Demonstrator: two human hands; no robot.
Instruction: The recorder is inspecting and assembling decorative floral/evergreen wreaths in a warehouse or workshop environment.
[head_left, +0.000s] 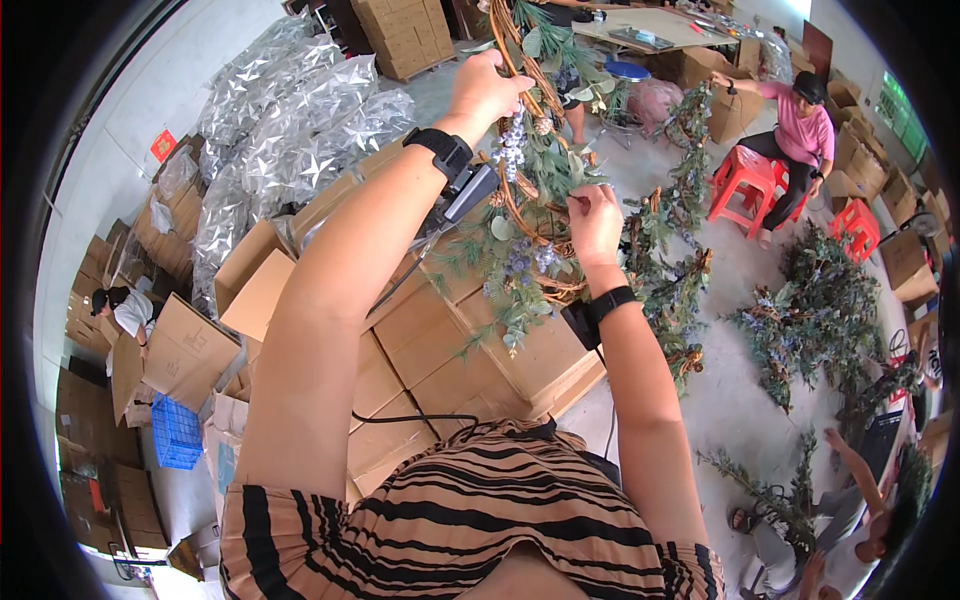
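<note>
Raised in front of me is a garland [519,262] of twisted brown twigs, green leaves, pine needles, small cones and purple-blue berries. My left hand [484,92] is closed around its twig stem near the top. Lower down on the other side, my right hand [597,222] has its fingers pinched together at the garland's leaves. The exact bit between those fingertips is hard to make out. Both wrists wear black straps.
Closed cartons [425,350] are stacked under the garland. Silver stars in clear bags [290,110] pile up at left, near a blue crate [176,432]. More greenery [815,310] lies on the floor at right. A person in pink [805,130] sits on red stools [742,185] holding another garland.
</note>
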